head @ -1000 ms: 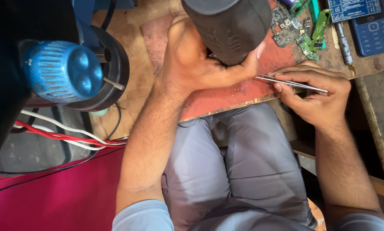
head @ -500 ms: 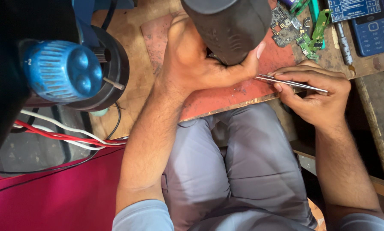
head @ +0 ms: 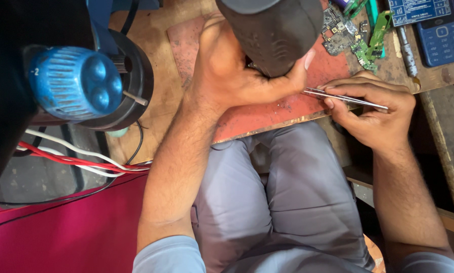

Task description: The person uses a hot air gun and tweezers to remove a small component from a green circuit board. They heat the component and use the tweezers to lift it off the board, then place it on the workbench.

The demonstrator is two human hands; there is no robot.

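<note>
Fingers (head: 333, 96) of the right hand (head: 373, 119) are pinching metal tweezers (head: 346, 97) near mid-length, tips pointing left toward the left hand (head: 237, 76), likely for fine control.

- Left hand: fingers are curling closed around something small on the red mat (head: 267, 114), apparently steadying it; the item itself is hidden under the dark microscope eyepiece (head: 275, 33), so its kind is not readable.
- Tabletop (head: 156, 96): wooden, carrying the mat.
- Green circuit boards (head: 361, 38) and a blue keypad phone (head: 439, 38) are lying beyond the right hand, apart from it.
- Blue ribbed knob (head: 75, 83) is sitting at left, partly cut off.
- Red and white wires (head: 75, 159) are trailing below.
</note>
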